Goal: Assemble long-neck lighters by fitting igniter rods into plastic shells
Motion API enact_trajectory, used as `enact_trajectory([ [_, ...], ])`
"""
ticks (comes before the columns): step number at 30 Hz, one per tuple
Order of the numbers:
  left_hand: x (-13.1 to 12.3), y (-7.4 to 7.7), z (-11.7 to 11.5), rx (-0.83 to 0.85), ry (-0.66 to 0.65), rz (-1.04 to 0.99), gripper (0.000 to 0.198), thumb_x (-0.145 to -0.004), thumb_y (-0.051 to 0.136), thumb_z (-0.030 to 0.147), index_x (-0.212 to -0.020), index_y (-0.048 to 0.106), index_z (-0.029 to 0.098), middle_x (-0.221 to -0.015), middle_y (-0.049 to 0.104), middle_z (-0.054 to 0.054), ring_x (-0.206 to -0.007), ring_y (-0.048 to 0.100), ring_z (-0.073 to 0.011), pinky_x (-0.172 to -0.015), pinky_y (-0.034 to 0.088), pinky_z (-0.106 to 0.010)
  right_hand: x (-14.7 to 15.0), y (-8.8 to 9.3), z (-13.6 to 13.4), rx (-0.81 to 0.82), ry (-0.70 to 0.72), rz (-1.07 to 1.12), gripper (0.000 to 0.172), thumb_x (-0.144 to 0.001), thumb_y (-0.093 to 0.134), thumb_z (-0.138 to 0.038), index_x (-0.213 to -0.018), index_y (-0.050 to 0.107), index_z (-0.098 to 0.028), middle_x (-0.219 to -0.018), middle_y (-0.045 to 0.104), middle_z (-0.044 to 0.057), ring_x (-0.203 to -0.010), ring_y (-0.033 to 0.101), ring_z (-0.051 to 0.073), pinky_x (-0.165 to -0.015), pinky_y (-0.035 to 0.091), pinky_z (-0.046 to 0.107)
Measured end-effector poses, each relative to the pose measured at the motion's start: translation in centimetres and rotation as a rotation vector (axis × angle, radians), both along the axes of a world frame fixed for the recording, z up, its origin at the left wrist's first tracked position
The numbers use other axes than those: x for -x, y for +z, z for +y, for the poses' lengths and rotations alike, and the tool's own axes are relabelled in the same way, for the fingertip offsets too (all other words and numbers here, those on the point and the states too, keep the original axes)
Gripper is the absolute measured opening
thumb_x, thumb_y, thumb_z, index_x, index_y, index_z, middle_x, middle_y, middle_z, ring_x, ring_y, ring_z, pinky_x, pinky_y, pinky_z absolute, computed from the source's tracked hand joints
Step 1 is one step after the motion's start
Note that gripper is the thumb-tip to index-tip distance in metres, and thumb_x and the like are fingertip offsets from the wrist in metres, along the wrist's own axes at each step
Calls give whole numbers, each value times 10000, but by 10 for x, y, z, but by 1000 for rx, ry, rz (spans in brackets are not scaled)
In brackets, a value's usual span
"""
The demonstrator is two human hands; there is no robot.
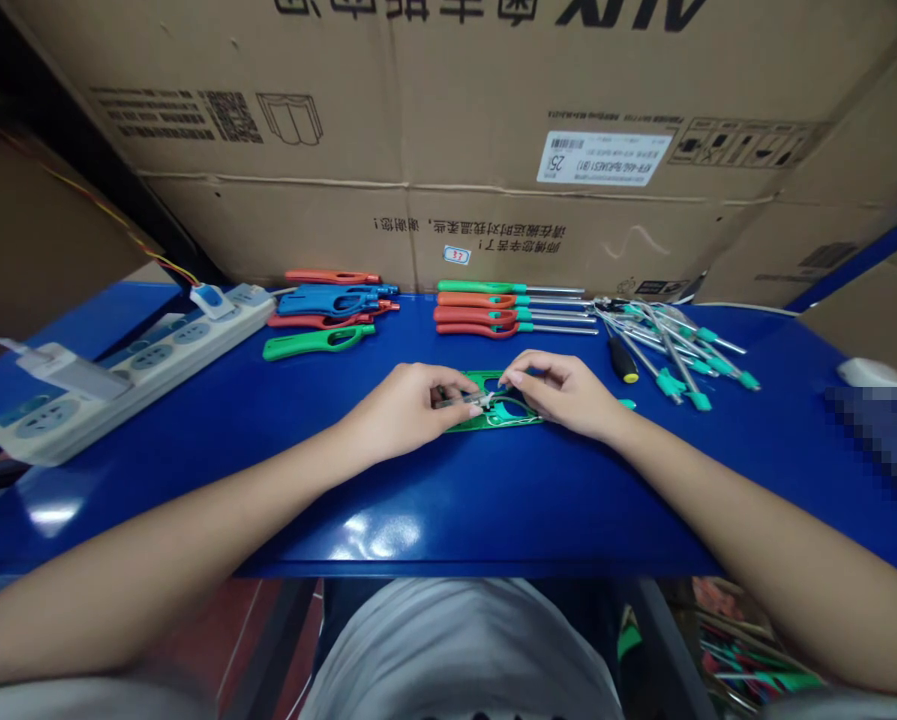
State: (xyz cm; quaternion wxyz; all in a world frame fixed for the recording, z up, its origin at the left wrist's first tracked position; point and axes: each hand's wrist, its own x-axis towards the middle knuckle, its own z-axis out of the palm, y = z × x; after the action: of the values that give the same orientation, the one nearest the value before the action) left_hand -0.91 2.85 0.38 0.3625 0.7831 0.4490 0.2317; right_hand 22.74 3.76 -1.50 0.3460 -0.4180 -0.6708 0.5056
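Handle shell (485, 380): likely light, stiff plastic; grip its edges | left hand (410, 408) pinching metal pin (469, 402) | right hand (564, 395) pinching shell

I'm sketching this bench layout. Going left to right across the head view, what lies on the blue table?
Power strip, loose coloured handle halves, left hand, green handle half, right hand, teal-tipped metal rods, white object.

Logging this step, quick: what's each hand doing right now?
Left hand: fingers pinched on the small metal part over the green handle shell.
Right hand: fingers curled onto the green handle shell, steadying it.
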Motion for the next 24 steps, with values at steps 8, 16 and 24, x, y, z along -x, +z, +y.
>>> enact_trajectory([
  [8, 6, 9, -6, -164, -52, 312, 177, -861, 715, 402, -880, 738, 227, -859, 726, -3, -692, 605, -152, -597, 368, -259, -2, 4, 1, 93, -15, 19, 533, -811, 678, -675, -952, 624, -163, -472, 375, -111, -409, 286, 58, -414, 250, 221],
  [16, 6, 5, -7, -217, -95, 319, 166, -839, 757, 330, -947, 739, 205, -933, 718, -21, -760, 628, -161, -659, 423, -263, -2, 2, 2, -5, 6, -33, 408, -882, 653, -565, -953, 657, -164, -568, 482, -61, -456, 339, 68, -441, 271, 227],
  [24, 5, 6, -7, -229, -126, 267, 58, -859, 755, 255, -882, 783, 210, -894, 742, -27, -770, 658, -164, -697, 448, -260, -6, 6, -8, -506, 271, -232, 240, -930, 623, -280, -1090, 769, -176, -943, 755, 68, -575, 530, 84, -531, 415, 221],
])
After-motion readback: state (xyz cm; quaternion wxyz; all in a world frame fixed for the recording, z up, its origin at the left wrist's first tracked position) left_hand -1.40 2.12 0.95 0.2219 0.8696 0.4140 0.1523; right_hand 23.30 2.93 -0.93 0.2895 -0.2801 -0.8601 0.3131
